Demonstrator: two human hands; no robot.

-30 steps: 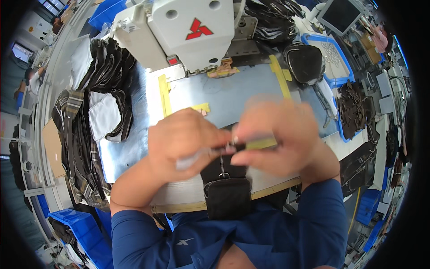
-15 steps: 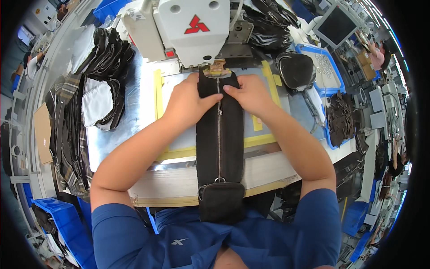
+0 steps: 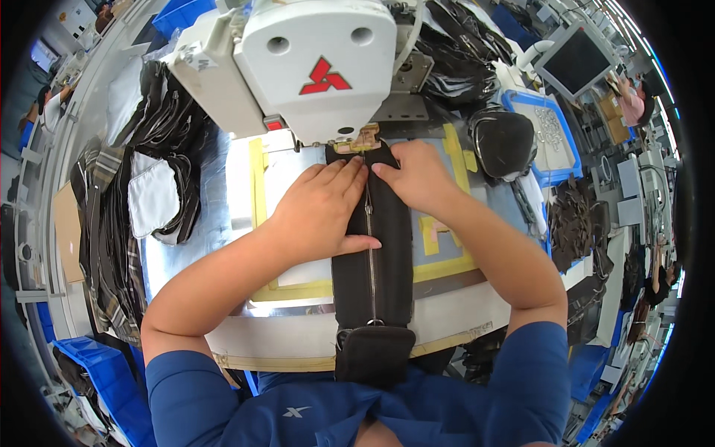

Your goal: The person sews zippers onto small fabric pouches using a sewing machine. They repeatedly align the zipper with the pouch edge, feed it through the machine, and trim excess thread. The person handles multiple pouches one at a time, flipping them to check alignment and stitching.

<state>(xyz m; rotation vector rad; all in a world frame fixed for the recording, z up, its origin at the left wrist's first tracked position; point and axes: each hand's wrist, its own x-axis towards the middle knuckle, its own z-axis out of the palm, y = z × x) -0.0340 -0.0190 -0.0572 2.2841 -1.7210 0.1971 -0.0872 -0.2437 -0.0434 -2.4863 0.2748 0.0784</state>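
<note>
A long black fabric strip (image 3: 393,276) with a metal zipper (image 3: 373,287) along its middle runs from under the white sewing machine head (image 3: 320,52) toward me. Its far end lies by the machine's clamp (image 3: 359,141). My left hand (image 3: 313,212) rests flat on the strip's left half, fingers stretched toward the clamp and thumb out across the zipper. At the far right edge, my right hand (image 3: 424,179) grips the strip, thumb on top and the other fingers partly hidden. A small black pouch (image 3: 376,354) hangs at the near end, over the table edge.
Yellow tape (image 3: 294,292) frames the work plate. Stacked dark fabric pieces (image 3: 160,112) and plaid pieces (image 3: 97,246) lie at left. A round black piece (image 3: 503,141), a blue-rimmed tray (image 3: 547,179) of metal rings and a monitor (image 3: 577,59) stand at right.
My left hand has gone from holding the strip's edge to lying flat on it, fingers extended. My right hand keeps its hold. The whole view has shifted slightly.
</note>
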